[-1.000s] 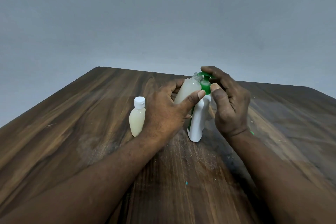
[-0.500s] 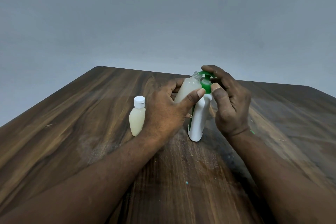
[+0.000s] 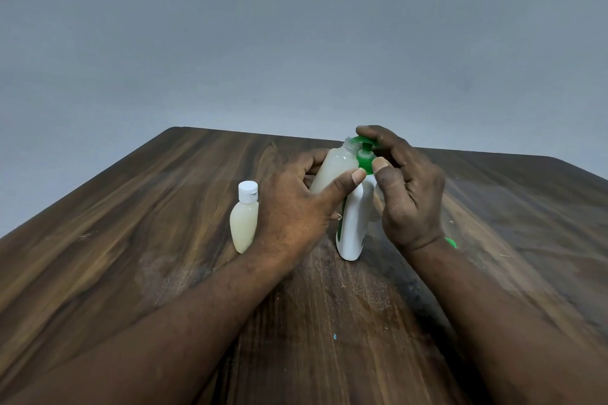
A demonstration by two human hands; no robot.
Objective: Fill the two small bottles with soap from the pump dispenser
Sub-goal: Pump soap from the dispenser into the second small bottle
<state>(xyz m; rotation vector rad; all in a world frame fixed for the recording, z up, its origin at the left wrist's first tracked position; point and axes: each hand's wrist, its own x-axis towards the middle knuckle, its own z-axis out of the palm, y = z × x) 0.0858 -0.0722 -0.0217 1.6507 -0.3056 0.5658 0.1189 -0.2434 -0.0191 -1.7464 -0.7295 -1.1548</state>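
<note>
A white pump dispenser [image 3: 353, 223] with a green pump head [image 3: 365, 158] stands on the wooden table [image 3: 131, 240]. My left hand [image 3: 296, 207] grips an uncapped small bottle [image 3: 332, 168], cloudy with soap and tilted, its mouth up against the green spout. My right hand [image 3: 404, 187] rests on the pump head, fingers over its top and thumb on the green collar. A second small bottle [image 3: 245, 223], full of pale soap and closed with a white cap, stands upright just left of my left wrist.
A small green object [image 3: 450, 243] lies on the table behind my right wrist, mostly hidden. The table's far edge runs close behind the dispenser, with a plain grey wall beyond.
The pump head and my right fingers have risen slightly. The held bottle stays at the spout.
</note>
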